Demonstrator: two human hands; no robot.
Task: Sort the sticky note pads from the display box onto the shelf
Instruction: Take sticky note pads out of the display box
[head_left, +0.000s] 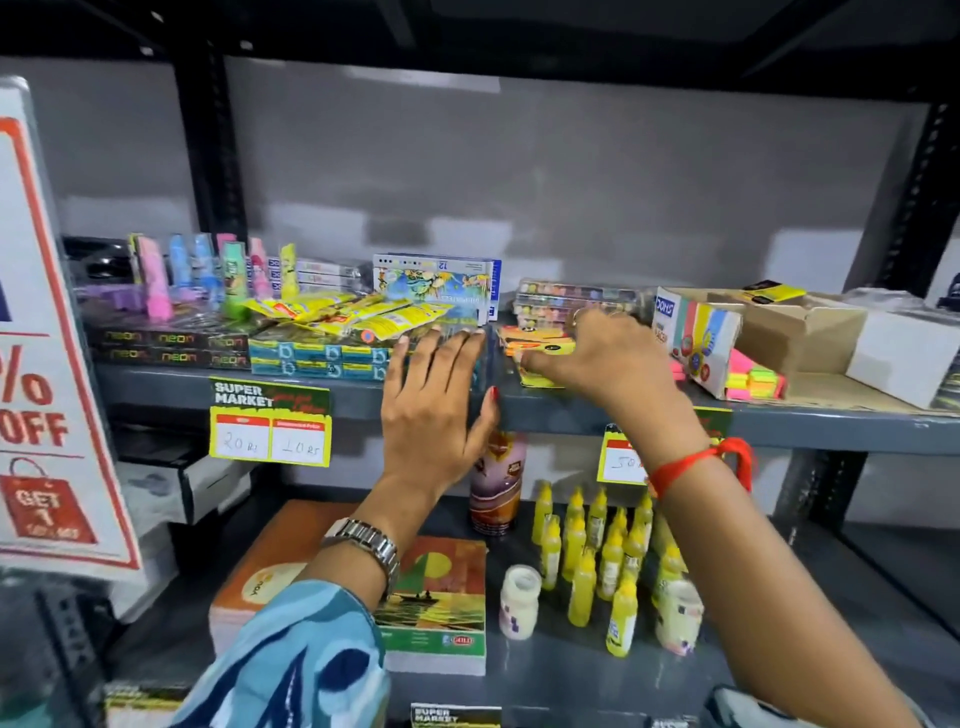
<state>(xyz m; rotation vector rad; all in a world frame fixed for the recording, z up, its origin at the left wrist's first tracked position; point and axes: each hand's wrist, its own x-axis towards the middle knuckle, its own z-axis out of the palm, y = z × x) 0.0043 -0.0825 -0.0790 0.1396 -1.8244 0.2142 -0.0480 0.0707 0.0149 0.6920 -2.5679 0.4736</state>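
Orange and yellow sticky note pads (540, 347) lie on the grey shelf (571, 410) at its front edge. My right hand (602, 353) rests on them, thumb against the stack's front side, fingers curled over the top. My left hand (441, 384) is spread flat, fingers apart, pressed against a clear plastic pack (480, 358) just left of the pads. The display box (696, 343), colourful and tipped on its side, lies to the right with pink, yellow and green neon pads (753, 379) spilling from it.
Yellow packets (343, 312), blue boxes (317, 361) and black neon boxes (166, 348) fill the shelf's left. Crayon cases (571, 299) stand behind my right hand. Cardboard boxes (800, 332) sit at right. Glue bottles (597, 551) and notebooks (436, 592) occupy the lower shelf.
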